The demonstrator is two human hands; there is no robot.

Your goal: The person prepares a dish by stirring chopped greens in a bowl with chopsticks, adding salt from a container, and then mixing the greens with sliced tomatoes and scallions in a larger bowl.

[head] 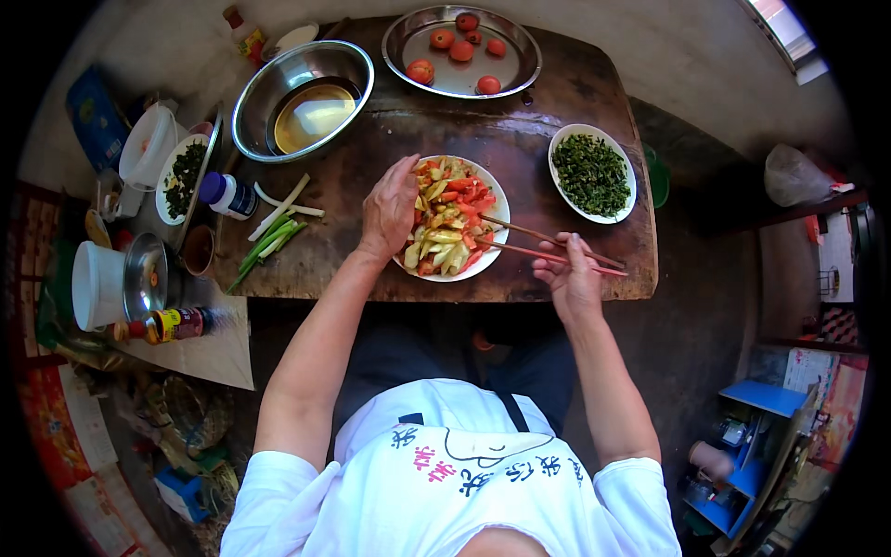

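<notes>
My left hand (387, 212) cups the left rim of a round white plate (495, 252), its fingers stretched along the edge. Heaped on this plate are cut vegetables (440, 233), with red tomato pieces (468, 195) on the right and pale yellow-green slices on the left. A pair of chopsticks (518, 250) is held in my right hand (578, 271), their tips among the food at the plate's right side. The two sticks are spread slightly apart. Where the left hand covers the rim, its grip is partly hidden.
Chopped greens fill a white bowl (592, 174) at right. Behind are a steel tray (418, 49) of tomatoes and a steel basin (254, 115) holding liquid. Scallions (275, 237) and a purple-capped bottle (233, 197) lie left. The wooden table's front edge (445, 296) runs before me.
</notes>
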